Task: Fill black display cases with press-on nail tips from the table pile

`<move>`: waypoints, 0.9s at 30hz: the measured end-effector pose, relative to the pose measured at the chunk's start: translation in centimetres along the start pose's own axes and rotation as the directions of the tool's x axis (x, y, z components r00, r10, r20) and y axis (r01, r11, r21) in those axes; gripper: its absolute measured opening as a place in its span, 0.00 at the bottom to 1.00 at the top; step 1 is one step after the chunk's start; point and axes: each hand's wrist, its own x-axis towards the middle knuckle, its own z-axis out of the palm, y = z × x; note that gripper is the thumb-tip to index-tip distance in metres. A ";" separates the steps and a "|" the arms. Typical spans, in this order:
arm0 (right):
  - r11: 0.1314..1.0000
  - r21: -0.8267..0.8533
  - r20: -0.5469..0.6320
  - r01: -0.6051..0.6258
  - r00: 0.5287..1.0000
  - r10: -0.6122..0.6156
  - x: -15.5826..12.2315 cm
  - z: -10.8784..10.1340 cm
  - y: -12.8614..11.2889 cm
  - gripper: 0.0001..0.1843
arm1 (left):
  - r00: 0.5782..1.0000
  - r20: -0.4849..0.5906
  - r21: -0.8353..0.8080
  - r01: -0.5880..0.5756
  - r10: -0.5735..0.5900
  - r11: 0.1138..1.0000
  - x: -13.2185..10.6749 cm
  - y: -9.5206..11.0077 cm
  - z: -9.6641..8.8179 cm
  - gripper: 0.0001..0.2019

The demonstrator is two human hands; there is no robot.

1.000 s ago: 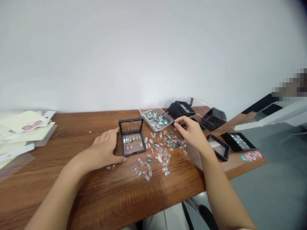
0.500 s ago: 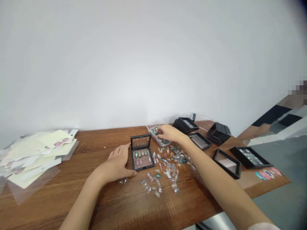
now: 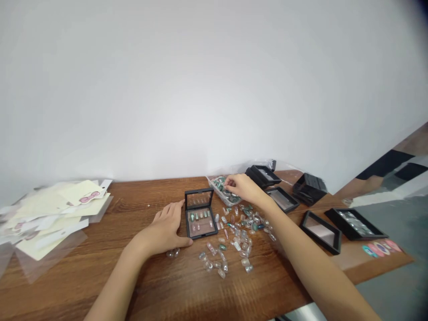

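My right hand (image 3: 242, 187) has moved from the black boxes (image 3: 264, 174) into the clear tray (image 3: 217, 183), centre frame. Its fingertips are bunched, and I cannot tell if they hold anything. My left hand (image 3: 167, 229) stays flat, fingers apart, against the open case (image 3: 199, 218). Picking appears under way.

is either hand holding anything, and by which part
The left hand lies flat against the black case, holding nothing; the right hand reaches into the clear tray, any grip there cannot be told.

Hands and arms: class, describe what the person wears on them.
The left hand and right hand are ungloved; no ring, watch or bracelet shows. The left forearm and right forearm show no sleeve down to the picture's edge.
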 end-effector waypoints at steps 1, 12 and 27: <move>1.000 0.019 -0.020 0.008 1.000 -0.008 -0.6 -0.3 -0.1 0.06 | 1.000 0.003 0.004 0.003 -0.003 1.000 0.0 0.0 0.0 0.51; 0.966 0.250 -0.184 0.065 0.983 -0.018 -7.7 -0.6 1.1 0.07 | 1.000 -0.006 -0.007 0.006 -0.006 1.000 -0.1 0.0 0.0 0.48; 0.983 -0.040 0.164 0.178 0.972 -0.169 -9.4 0.8 0.6 0.03 | 0.999 0.025 0.065 0.028 -0.029 0.998 0.0 -0.2 0.1 0.48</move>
